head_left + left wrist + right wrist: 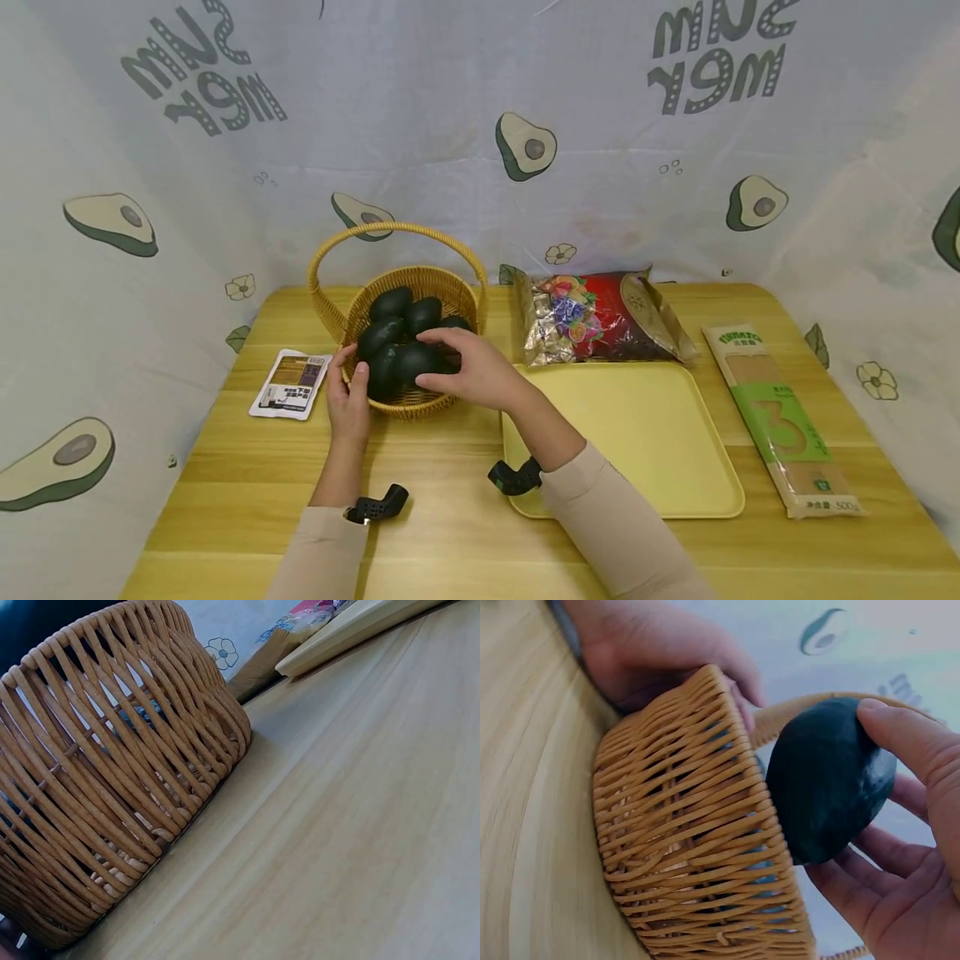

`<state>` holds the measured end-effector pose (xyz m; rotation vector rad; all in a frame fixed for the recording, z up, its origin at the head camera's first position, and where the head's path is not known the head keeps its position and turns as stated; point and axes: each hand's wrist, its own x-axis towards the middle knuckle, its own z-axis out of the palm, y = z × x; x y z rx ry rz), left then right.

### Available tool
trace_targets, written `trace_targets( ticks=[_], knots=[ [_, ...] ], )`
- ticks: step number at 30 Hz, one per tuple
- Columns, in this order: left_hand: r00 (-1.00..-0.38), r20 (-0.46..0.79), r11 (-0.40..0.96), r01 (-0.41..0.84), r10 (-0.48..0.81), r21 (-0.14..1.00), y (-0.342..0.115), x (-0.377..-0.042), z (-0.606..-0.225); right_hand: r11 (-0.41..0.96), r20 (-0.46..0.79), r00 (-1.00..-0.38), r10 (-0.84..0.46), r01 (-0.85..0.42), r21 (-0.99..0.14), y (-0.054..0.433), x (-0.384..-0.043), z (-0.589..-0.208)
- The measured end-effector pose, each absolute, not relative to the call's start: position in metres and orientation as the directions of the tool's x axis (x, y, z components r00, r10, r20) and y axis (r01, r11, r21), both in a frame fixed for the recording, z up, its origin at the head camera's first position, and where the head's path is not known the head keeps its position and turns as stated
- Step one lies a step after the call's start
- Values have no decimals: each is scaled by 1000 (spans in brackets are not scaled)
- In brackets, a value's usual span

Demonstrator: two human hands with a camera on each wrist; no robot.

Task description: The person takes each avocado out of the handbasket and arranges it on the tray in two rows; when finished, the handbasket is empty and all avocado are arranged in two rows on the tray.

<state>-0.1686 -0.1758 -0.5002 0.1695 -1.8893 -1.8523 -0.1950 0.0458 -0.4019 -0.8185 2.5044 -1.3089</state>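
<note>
A dark green avocado (pixel 417 364) sits between the thumb and fingers of my right hand (pixel 483 372), which grips it at the front of the wicker basket (pixel 414 411). In the right wrist view this avocado (pixel 825 780) shows just above the basket's rim. My left hand (pixel 349 410) holds the basket's left front edge, thumb at the rim and fingers along the outer side. Several more avocados (pixel 380 336) lie inside, partly hidden by the right hand. The left wrist view shows the basket's woven wall (pixel 127 765) standing on the table.
A tall handle (pixel 397 225) arches over the basket. To its left lies a white-edged packet (pixel 289 385). A yellow tray (pixel 637 433) rests on the right, with a red and gold candy bag (pixel 600 317) behind it. A noodle pack (pixel 783 425) lies farther right.
</note>
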Motion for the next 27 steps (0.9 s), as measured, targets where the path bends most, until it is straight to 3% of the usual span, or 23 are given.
trace_targets(
  ticks=[8,16,27],
  knots=[
    [-872,268,70,263,-411,962,-176,-169,-502,305,113,-888,-447,-270,-913,65,-181,-403],
    [-879,257,63,254,-402,965,-176,-168,-503,262,79,-920,-384,-190,-946,95,-170,-406],
    [-877,264,58,263,-401,963,-175,-168,-502,334,29,-953,-302,-135,-933,143,-169,-403]
  ],
)
